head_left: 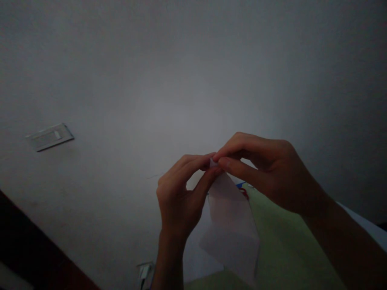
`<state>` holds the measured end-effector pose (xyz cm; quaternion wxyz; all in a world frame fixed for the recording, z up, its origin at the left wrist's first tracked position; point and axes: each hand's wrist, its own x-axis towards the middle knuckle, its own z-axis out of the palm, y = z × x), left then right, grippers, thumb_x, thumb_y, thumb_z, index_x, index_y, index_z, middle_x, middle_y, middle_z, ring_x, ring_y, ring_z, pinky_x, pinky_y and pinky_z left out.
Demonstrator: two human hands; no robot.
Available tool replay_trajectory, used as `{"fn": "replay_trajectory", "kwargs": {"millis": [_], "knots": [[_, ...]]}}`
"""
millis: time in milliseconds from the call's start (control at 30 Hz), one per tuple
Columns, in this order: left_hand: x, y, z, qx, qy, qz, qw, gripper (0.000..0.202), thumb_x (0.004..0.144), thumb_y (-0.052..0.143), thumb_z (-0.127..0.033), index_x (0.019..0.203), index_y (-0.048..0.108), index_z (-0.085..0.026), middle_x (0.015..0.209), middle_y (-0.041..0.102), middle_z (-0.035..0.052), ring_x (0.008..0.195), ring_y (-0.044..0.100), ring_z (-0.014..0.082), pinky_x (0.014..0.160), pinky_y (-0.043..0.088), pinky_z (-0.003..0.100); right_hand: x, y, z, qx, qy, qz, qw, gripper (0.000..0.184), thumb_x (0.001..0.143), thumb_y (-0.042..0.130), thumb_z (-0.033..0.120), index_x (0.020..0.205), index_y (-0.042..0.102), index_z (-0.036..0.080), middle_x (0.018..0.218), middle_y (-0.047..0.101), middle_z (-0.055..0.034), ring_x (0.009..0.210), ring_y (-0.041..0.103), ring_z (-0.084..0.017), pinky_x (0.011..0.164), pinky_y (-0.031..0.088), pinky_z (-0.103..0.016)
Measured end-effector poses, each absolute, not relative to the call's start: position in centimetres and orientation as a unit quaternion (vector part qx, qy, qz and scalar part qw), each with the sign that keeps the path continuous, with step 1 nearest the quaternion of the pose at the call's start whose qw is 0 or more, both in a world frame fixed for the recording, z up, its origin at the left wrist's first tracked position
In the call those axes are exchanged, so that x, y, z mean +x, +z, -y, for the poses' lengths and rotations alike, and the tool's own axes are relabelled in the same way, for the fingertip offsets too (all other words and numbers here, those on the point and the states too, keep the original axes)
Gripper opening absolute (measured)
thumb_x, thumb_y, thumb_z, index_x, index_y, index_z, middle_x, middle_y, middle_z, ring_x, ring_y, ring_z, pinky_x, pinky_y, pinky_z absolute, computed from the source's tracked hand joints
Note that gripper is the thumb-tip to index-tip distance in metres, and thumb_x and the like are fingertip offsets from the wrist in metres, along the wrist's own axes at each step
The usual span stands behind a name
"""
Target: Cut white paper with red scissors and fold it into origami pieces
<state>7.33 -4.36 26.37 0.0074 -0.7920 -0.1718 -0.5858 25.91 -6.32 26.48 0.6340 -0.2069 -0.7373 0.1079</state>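
Observation:
Both hands are raised in front of a pale wall in dim light. My left hand [181, 193] and my right hand [266, 169] meet at the fingertips, each pinching the top corner of a white sheet of paper [232, 225]. The paper hangs down from that pinch and looks folded, widening toward its lower edge. My thumbs and forefingers are pressed together on the corner; the other fingers are curled.
A light green surface [281, 245] lies below and to the right, with small red and blue items [243, 189] partly hidden behind the paper. A switch plate [50, 137] is on the wall at left. A socket [145, 272] sits low on the wall. Dark furniture [27, 249] fills the lower left corner.

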Motion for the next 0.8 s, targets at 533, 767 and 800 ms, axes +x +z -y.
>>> {"fn": "replay_trajectory", "kwargs": {"millis": [533,767,800], "knots": [[7.7,26.0,4.2,-0.742,-0.636,0.188,-0.098,0.020,0.088,0.078,-0.017,0.105,0.080,-0.027,0.102,0.078,0.0023,0.096,0.074,0.0183,0.090,0.064,0.036,26.2,26.6,6.4,-0.214,0.056,0.774,0.593,0.014,0.097,0.065,0.026,0.105,0.076,0.030,0.097,0.074,-0.0031,0.087,0.069,-0.021,0.077,0.057,-0.036],[7.5,25.4,3.8,-0.707,-0.662,0.192,-0.155,0.015,0.090,0.076,-0.021,0.103,0.082,-0.027,0.107,0.081,0.0038,0.101,0.075,0.0198,0.092,0.064,0.036,26.9,25.6,4.9,-0.250,-0.062,0.760,0.597,0.027,0.090,0.075,0.025,0.117,0.072,0.025,0.113,0.075,-0.0069,0.103,0.067,-0.026,0.086,0.053,-0.038],[7.3,25.3,3.7,-0.706,-0.661,0.193,-0.164,0.015,0.091,0.075,-0.022,0.103,0.082,-0.027,0.107,0.081,0.0043,0.101,0.076,0.0206,0.092,0.064,0.037,27.0,25.6,4.6,-0.250,-0.047,0.769,0.586,0.022,0.091,0.074,0.025,0.113,0.073,0.024,0.109,0.077,-0.0060,0.099,0.068,-0.024,0.083,0.053,-0.035]]}}
